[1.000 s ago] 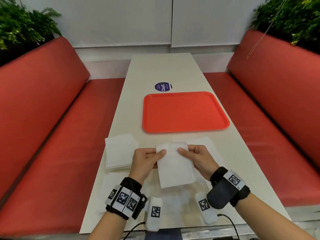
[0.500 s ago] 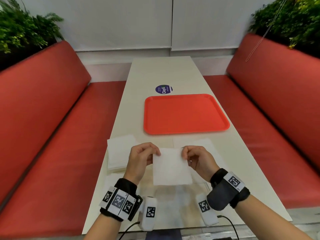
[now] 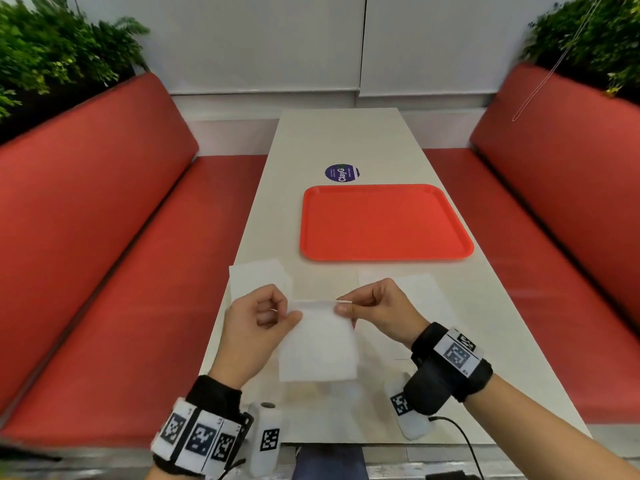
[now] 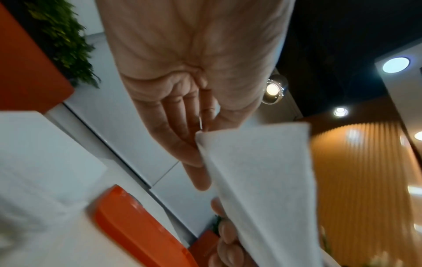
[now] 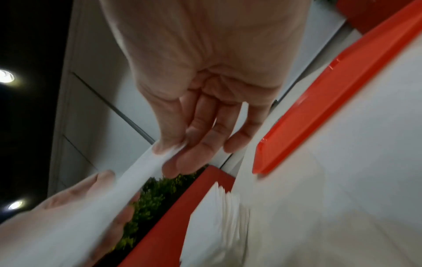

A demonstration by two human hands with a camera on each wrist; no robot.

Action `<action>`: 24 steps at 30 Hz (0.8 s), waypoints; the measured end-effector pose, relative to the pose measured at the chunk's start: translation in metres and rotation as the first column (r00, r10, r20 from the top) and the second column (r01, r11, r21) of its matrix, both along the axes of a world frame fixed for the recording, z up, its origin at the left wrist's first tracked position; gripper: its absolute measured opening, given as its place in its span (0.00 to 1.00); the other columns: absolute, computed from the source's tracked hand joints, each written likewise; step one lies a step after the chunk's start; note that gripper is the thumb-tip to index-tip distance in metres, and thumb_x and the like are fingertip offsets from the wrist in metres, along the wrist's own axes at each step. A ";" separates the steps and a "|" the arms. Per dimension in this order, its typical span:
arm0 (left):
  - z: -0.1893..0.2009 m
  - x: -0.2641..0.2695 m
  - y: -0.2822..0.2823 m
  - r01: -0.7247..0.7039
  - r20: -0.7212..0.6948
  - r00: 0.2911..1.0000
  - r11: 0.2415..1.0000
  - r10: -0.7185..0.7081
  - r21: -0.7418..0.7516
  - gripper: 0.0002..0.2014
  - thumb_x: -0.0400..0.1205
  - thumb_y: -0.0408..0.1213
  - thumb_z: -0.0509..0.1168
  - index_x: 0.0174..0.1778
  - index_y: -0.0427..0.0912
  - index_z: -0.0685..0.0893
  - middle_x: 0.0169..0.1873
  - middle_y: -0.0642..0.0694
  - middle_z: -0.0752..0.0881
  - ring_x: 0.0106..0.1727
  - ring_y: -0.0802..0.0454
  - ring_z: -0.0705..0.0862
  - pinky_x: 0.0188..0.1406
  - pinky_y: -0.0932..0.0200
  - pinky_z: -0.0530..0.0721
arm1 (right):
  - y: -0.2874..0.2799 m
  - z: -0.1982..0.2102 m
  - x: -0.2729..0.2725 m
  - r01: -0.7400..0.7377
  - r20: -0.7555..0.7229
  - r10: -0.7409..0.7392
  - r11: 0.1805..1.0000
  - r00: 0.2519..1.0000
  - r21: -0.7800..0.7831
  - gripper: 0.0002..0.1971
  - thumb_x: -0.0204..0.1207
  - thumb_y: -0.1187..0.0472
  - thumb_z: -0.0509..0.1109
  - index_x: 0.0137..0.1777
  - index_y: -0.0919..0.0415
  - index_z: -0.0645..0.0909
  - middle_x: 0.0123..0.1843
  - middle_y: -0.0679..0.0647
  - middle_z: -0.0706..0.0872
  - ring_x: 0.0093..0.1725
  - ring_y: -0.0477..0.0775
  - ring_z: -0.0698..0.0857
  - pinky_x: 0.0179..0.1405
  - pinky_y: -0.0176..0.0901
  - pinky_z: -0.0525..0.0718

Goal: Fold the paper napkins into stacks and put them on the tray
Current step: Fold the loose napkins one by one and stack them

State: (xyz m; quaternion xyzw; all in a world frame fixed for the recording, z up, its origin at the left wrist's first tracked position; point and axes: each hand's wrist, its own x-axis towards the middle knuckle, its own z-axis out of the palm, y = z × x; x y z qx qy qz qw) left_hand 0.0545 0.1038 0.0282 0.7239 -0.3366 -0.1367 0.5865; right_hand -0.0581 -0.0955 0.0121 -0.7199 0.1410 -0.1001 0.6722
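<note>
Upright, napkin (image 3: 318, 344) hanging lengthwise, both hands pinching

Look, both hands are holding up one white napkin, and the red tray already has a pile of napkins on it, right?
Not quite. The left hand and right hand do hold up one napkin, but the head view shows nothing on the red tray. The pile of napkins lies on the table.

A long pale table (image 3: 346, 140) runs between two red padded benches (image 3: 104, 237), with leafy green plants (image 3: 52, 53) behind each backrest. White wall panels (image 3: 259, 39) close the far end. Round ceiling lights (image 4: 395, 64) glow above.
</note>
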 end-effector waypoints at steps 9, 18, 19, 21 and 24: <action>-0.042 0.036 0.071 -0.142 -0.108 0.978 0.946 0.180 0.291 0.11 0.73 0.34 0.79 0.47 0.54 0.91 0.48 0.46 0.90 0.45 0.42 0.88 0.50 0.47 0.88 | 0.082 -0.040 0.045 -0.143 -0.138 0.135 0.989 0.981 -0.050 0.11 0.68 0.69 0.80 0.50 0.60 0.89 0.37 0.71 0.87 0.34 0.57 0.87 0.30 0.43 0.88; -0.072 0.040 0.080 -0.224 0.177 0.973 0.774 0.146 0.592 0.16 0.73 0.29 0.78 0.56 0.42 0.90 0.51 0.50 0.79 0.41 0.56 0.79 0.42 0.74 0.74 | 0.106 -0.057 0.070 -0.196 -0.400 0.122 0.969 0.909 -0.149 0.12 0.69 0.67 0.81 0.51 0.60 0.86 0.29 0.56 0.81 0.15 0.45 0.80 0.16 0.35 0.79; -0.075 0.039 0.080 -0.221 0.182 0.974 0.756 0.136 0.616 0.16 0.73 0.30 0.78 0.57 0.42 0.90 0.50 0.50 0.78 0.42 0.57 0.78 0.43 0.74 0.73 | 0.107 -0.057 0.069 -0.201 -0.414 0.124 0.968 0.902 -0.147 0.12 0.69 0.66 0.80 0.52 0.59 0.85 0.28 0.56 0.82 0.15 0.46 0.81 0.16 0.36 0.79; -0.075 0.037 0.080 -0.228 0.188 0.972 0.733 0.138 0.641 0.16 0.75 0.34 0.77 0.59 0.44 0.89 0.52 0.51 0.76 0.45 0.57 0.77 0.48 0.71 0.73 | 0.106 -0.056 0.066 -0.217 -0.430 0.149 0.970 0.890 -0.113 0.13 0.71 0.65 0.79 0.54 0.58 0.85 0.25 0.57 0.83 0.15 0.48 0.81 0.18 0.38 0.81; -0.066 0.032 0.076 -0.255 0.256 0.961 0.676 0.101 0.692 0.16 0.77 0.41 0.75 0.61 0.48 0.87 0.57 0.51 0.73 0.58 0.54 0.71 0.59 0.64 0.70 | 0.096 -0.050 0.057 -0.233 -0.429 0.181 0.970 0.885 -0.071 0.14 0.74 0.63 0.77 0.60 0.55 0.84 0.27 0.61 0.86 0.16 0.48 0.82 0.20 0.37 0.81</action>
